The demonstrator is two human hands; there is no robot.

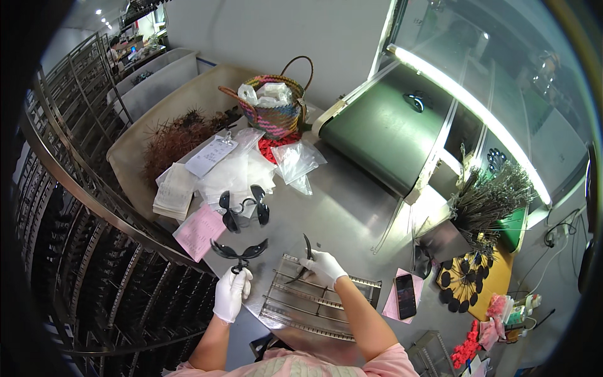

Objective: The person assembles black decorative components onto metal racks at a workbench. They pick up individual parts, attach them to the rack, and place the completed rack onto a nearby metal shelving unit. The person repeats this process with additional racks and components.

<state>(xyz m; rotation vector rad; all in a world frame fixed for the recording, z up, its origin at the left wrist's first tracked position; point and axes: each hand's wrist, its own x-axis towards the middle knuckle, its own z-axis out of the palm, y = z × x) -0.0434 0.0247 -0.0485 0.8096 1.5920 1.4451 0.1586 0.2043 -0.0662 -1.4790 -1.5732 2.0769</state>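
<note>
My left hand [231,296], in a white glove, is closed around the lower end of a dark pair of sunglass lenses [252,251], which point up and away from me. My right hand [325,269], gloved too, pinches a thin, curved black piece [307,245] that looks like sunglass lenses seen edge-on. It is above a slotted metal rack [306,322] with rows of wire rails. Just beyond my left hand, more dark sunglass lenses [262,212] rest on the steel table [333,207] beside papers.
A tall round rack [94,213] of dark pieces curves along the left. Behind stand a bin [125,141], a woven basket [270,119] and a green-lidded box [389,119] under a tube light [471,97]. A phone [406,296], bundled wires [496,195] and black discs [463,283] lie right.
</note>
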